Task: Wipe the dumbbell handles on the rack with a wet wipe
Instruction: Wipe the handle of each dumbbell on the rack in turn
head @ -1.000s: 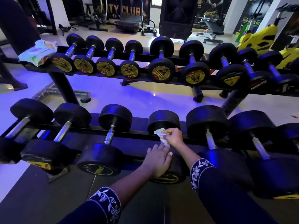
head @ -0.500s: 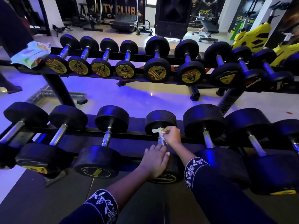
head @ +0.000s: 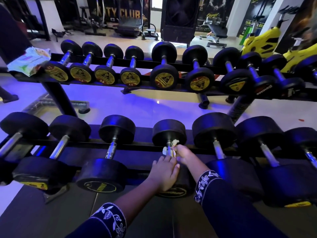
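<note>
Wrapping dumbbell handle (head: 169, 149), wet wipe (head: 175, 142) pinched in right grip (head: 184, 154)

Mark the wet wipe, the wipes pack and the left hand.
wet wipe (head: 176, 142), head view, its crumpled upper tuft.
wipes pack (head: 28, 61), head view, middle of its top face.
left hand (head: 165, 174), head view, back of the hand.
</note>
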`<state>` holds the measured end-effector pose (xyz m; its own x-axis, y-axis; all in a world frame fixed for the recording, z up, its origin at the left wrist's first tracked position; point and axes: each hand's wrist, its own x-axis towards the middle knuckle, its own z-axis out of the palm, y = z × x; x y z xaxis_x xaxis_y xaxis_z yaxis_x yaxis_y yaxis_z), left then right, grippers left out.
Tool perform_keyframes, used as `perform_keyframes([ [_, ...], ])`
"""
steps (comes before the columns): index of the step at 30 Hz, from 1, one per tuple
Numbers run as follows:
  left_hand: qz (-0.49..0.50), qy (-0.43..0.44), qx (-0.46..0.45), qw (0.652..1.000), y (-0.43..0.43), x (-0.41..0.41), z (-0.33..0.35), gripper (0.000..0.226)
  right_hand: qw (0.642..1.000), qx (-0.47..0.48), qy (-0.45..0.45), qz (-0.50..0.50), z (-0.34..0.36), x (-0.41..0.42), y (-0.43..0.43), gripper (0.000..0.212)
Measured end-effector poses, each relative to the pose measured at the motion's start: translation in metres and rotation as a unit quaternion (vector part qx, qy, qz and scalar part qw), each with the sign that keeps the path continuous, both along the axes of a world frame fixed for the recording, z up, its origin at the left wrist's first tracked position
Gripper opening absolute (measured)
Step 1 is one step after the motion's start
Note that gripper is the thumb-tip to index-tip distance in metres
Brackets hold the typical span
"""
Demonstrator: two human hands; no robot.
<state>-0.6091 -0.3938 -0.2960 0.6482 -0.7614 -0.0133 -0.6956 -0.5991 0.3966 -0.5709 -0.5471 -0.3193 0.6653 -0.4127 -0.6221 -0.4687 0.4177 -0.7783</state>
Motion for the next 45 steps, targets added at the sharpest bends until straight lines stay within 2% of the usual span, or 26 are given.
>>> perform_keyframes([
  [2,-0.003,0.008,0.003,1.000,0.000,0.000,0.002,0.036,0.997,0.040,0.016,0.060,-0.001,-0.008,-0.002,0.032],
  [4,-0.005,0.019,0.002,1.000,0.001,0.000,0.003,0.038,0.991,0.026,0.033,0.131,-0.004,-0.015,-0.008,0.033],
  [6,-0.005,0.023,0.003,1.000,0.001,0.001,0.003,0.041,0.986,0.035,0.039,0.155,-0.003,-0.017,-0.015,0.040],
  [8,-0.004,0.022,0.009,1.000,0.000,0.001,0.002,0.042,0.991,0.084,0.024,0.097,0.009,-0.013,-0.015,0.052],
  [11,-0.007,0.023,0.013,1.000,-0.002,0.000,0.002,0.044,0.992,0.122,-0.034,-0.013,0.032,-0.002,-0.006,0.044],
  [13,-0.006,0.024,0.012,1.000,-0.002,0.000,0.002,0.044,0.991,0.125,-0.043,0.011,0.033,-0.004,-0.004,0.040],
  [16,-0.008,0.023,0.004,1.000,0.001,0.001,0.002,0.043,0.982,0.061,0.007,0.179,0.019,-0.022,-0.003,0.025],
  [19,-0.012,0.025,0.002,1.000,0.001,0.000,0.004,0.041,0.972,0.003,0.058,0.227,0.018,-0.026,0.003,0.027],
  [21,-0.010,0.025,0.007,1.000,0.000,0.000,0.004,0.043,0.975,-0.014,0.056,0.215,0.025,-0.018,0.004,0.024],
  [25,-0.004,0.026,0.012,1.000,0.001,0.001,0.001,0.044,0.995,-0.013,0.026,0.094,0.031,0.002,0.003,0.025],
  [31,-0.006,0.020,-0.010,1.000,0.006,0.004,-0.003,0.043,0.975,-0.079,0.069,0.197,0.033,-0.030,0.001,0.040],
  [35,-0.006,0.020,-0.009,1.000,0.004,0.003,-0.003,0.041,0.963,-0.170,0.098,0.185,0.043,-0.030,0.000,0.030],
  [36,-0.007,0.020,-0.009,1.000,0.003,0.003,-0.002,0.042,0.955,-0.215,0.110,0.171,0.044,-0.023,0.002,0.024],
  [38,-0.006,0.020,-0.007,1.000,0.001,0.001,-0.001,0.041,0.916,-0.353,0.131,0.140,0.043,-0.006,0.009,0.005],
  [40,-0.004,0.019,-0.001,1.000,0.001,-0.001,0.000,0.043,0.879,-0.446,0.123,0.113,0.038,0.006,0.013,0.014],
  [43,-0.002,0.027,-0.002,1.000,0.004,0.000,0.002,0.045,0.870,-0.467,0.094,0.127,0.043,0.000,0.020,0.002],
  [45,-0.001,0.032,-0.004,0.999,0.006,0.001,0.002,0.041,0.859,-0.473,0.102,0.166,0.040,-0.008,0.022,0.015],
])
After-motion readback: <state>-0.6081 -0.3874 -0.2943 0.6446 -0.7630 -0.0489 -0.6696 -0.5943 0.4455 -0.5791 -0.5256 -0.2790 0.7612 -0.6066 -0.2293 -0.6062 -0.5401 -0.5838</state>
